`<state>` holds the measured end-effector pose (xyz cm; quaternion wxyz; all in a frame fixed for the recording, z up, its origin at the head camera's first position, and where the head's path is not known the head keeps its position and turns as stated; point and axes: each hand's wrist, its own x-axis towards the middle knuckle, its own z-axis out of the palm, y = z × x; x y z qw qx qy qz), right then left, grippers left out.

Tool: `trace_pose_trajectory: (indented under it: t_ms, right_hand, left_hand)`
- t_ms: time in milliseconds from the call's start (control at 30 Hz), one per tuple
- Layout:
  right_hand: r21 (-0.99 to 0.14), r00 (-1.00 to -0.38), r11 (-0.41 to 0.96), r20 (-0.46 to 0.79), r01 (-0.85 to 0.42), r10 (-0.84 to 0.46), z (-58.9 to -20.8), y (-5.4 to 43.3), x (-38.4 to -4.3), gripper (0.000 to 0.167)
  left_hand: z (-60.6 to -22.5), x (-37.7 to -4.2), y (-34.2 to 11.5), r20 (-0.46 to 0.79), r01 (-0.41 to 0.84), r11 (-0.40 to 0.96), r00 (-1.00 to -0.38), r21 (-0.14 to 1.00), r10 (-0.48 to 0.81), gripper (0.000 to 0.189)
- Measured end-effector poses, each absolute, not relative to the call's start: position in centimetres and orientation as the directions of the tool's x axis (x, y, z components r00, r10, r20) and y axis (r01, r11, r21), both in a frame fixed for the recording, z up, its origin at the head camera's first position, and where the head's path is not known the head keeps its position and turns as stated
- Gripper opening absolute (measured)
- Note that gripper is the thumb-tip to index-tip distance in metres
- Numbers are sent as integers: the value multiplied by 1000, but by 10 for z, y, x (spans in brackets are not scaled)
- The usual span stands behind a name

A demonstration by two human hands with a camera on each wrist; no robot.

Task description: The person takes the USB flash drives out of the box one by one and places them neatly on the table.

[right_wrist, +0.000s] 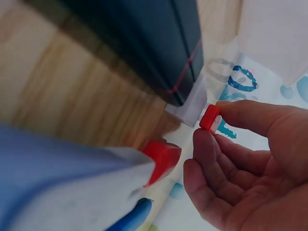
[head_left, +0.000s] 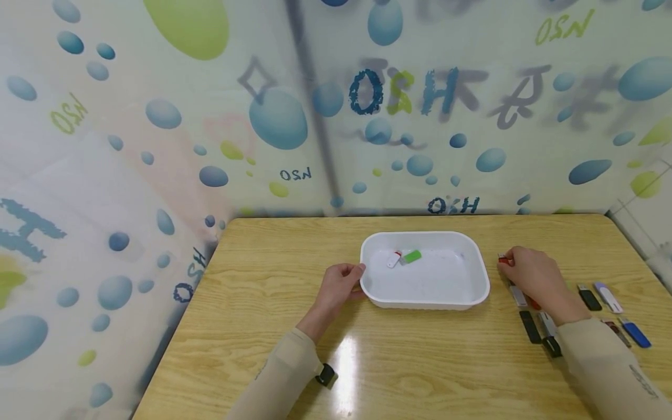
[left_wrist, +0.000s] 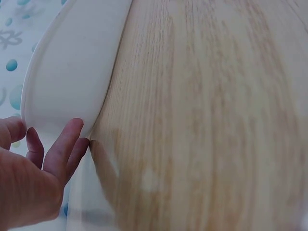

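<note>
A white plastic basin (head_left: 425, 286) stands on the wooden table. My left hand (head_left: 338, 286) grips its left end, with the thumb at the rim and fingers against the outer wall, as the left wrist view shows. Inside the basin lie a green USB stick (head_left: 412, 256) and a white USB stick with a red end (head_left: 394, 260). To the right of the basin, my right hand (head_left: 535, 277) pinches a small red and white USB stick (right_wrist: 210, 119) between thumb and index finger. The other fingers of that hand curl loosely below it.
Several USB sticks lie near my right forearm, among them a dark one (head_left: 530, 326), a black one (head_left: 590, 297), a white and purple one (head_left: 608, 297) and a blue one (head_left: 636, 332). A patterned curtain (head_left: 336, 157) hangs behind the table (head_left: 273, 268).
</note>
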<state>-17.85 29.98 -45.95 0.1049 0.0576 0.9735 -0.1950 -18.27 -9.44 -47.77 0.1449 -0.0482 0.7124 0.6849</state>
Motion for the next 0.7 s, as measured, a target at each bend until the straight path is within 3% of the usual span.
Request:
trace_pose_trajectory:
  t_ms: [700]
  right_hand:
    - [-355, -979, 930, -203, 98, 26, -464, 304, -180, 32]
  left_hand:
    - [-479, -182, -95, -271, -265, 57, -954, 963, 133, 40]
